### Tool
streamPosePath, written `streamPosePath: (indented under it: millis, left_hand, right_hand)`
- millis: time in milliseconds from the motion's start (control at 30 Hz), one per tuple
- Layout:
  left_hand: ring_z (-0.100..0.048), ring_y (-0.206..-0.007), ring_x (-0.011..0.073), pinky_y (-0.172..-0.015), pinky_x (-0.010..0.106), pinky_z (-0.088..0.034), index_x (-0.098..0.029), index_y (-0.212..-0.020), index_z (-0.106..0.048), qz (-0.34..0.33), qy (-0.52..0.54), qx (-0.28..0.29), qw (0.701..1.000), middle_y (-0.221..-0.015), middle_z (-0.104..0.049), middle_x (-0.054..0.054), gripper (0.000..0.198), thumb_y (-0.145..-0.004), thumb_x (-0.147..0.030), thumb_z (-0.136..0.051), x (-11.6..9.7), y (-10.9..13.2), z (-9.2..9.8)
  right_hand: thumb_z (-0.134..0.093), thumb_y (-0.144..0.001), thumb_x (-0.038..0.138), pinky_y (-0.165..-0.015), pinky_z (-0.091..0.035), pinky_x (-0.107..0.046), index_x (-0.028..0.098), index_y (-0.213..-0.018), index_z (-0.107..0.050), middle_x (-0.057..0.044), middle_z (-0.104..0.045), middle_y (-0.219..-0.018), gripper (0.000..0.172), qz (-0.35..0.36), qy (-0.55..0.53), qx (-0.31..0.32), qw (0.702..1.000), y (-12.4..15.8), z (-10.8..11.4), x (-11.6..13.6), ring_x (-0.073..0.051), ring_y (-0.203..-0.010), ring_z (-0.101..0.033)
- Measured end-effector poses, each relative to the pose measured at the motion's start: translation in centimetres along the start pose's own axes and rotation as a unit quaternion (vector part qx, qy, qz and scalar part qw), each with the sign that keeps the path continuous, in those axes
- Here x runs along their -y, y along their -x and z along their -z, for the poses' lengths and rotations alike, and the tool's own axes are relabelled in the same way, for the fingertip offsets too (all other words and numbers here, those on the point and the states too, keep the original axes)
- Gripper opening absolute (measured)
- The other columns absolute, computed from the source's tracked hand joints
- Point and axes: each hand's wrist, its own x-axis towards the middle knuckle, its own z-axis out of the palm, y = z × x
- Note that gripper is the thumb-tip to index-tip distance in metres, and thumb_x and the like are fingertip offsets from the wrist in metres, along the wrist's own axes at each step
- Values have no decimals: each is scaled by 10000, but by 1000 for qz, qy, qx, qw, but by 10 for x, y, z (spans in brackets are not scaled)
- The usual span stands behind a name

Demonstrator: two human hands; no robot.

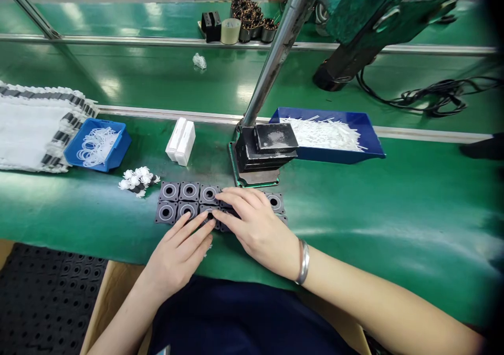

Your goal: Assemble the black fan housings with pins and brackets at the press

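Observation:
Two rows of black square plates (pixel 189 191), each with a round hole and most with a pale ring around it, lie side by side on the green bench. My left hand (pixel 178 258) reaches in from the front, its fingertips on a front-row plate near the middle. From the right, my right hand (pixel 260 229) stretches its fingers over the same plate and the one behind it. Its fingers and palm hide several plates. Both hands have their fingers extended, and I see nothing gripped in either.
A press with a black base block (pixel 268 155) stands behind the plates. Around it are a blue bin of white strips (pixel 342 158), a blue bin of white rings (pixel 120 153), white blocks (pixel 181 141), small white-and-black parts (pixel 138 180) and stacked white sheets (pixel 27 129). A box of black plates (pixel 47 297) sits lower left.

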Motion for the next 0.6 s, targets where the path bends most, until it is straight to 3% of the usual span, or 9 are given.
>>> streamPosePath:
  millis: [133, 267, 367, 600]
  left_hand:
    - [-625, -1193, 241, -1029, 423, -505, -123, -1128, -660, 85, 45, -65, 993, -1206, -689, 153, 287, -908, -14, -513, -9, -7, 11]
    - [-696, -925, 145, -840, 242, -575, -162, -1067, -672, 210, 139, -92, 963, -988, -726, 73, 209, -906, -69, -577, -20, -24, 23]
    - [-714, -869, 135, -808, 213, -581, -181, -1035, -684, 216, 155, -87, 960, -930, -750, 35, 156, -915, -128, -600, -25, -34, 22]
    - [-723, -837, 131, -771, 208, -592, -199, -1120, -689, 215, 135, -88, 963, -939, -773, 24, 224, -924, -137, -600, -29, -33, 11]
  right_hand:
    - [-489, -949, 112, -1007, -429, -472, 173, -1156, -624, -136, -601, -1260, 254, -46, -86, -57, 994, 2, 17, 5, -246, -1229, -512]
    - [-660, -904, 280, -997, -452, -415, 199, -1027, -638, -104, -581, -1242, 149, -65, -219, -19, 973, 5, 25, 11, -219, -1182, -533]
    - [-635, -920, 227, -997, -452, -389, 202, -925, -631, -84, -581, -1222, 25, -83, -265, -17, 961, 9, 21, 12, -192, -1166, -543]
    - [-606, -928, 193, -975, -463, -404, 201, -873, -630, -85, -596, -1190, 61, -116, -290, -26, 950, 16, 25, -3, -195, -1141, -567]
